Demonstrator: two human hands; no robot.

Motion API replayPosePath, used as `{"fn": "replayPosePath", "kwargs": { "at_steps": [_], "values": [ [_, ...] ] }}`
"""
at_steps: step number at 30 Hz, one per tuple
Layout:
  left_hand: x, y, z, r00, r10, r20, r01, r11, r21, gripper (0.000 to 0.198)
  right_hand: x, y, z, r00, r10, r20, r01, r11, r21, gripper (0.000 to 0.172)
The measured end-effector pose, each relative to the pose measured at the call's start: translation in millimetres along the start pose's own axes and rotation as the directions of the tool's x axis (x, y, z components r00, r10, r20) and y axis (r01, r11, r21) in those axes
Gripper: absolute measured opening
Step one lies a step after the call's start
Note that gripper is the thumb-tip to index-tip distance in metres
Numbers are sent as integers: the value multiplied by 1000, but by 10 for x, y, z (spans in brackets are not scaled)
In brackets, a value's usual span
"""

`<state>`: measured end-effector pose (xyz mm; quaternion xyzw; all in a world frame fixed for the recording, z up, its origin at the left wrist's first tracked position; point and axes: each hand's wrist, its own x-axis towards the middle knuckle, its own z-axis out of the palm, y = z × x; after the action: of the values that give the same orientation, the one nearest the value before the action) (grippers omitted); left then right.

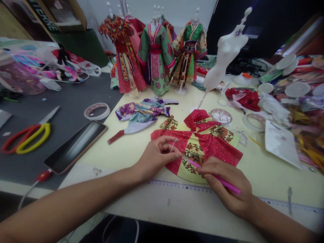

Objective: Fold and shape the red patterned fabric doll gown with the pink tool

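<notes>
My left hand [158, 157] pinches a thin beaded strand [173, 144] between thumb and fingers, over the front of a small doll dress. My right hand [226, 185] is closed round a pink pen-like tool [229, 185], its tip pointing left, close to my left fingertips. The dress [217, 146], red and yellow with a floral panel, lies spread on the pale yellow mat [263, 182] beneath both hands. What the tool's tip touches is too small to tell.
Dressed doll stands [155, 57] line the back, beside a bare white mannequin [222, 57]. A purple-teal garment [144, 111], tape roll [97, 111], phone [77, 145] and scissors [32, 135] lie left. At right are tape rolls [254, 121], a white card [282, 143] and heaped fabric scraps [308, 125].
</notes>
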<state>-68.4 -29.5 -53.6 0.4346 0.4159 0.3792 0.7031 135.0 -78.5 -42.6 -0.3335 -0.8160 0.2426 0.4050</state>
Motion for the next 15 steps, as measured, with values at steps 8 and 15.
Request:
{"fn": "replayPosePath", "kwargs": {
  "at_steps": [8,15],
  "values": [
    [0,7,-2,1000,3,-2,-3,1000,10,36,-4,-1,4,1000,-19,15,19,1000,-11,24],
    [8,-1,-9,1000,4,10,-4,1000,20,36,1,-10,-6,999,-26,29,26,1000,-7,24]
  ]
}}
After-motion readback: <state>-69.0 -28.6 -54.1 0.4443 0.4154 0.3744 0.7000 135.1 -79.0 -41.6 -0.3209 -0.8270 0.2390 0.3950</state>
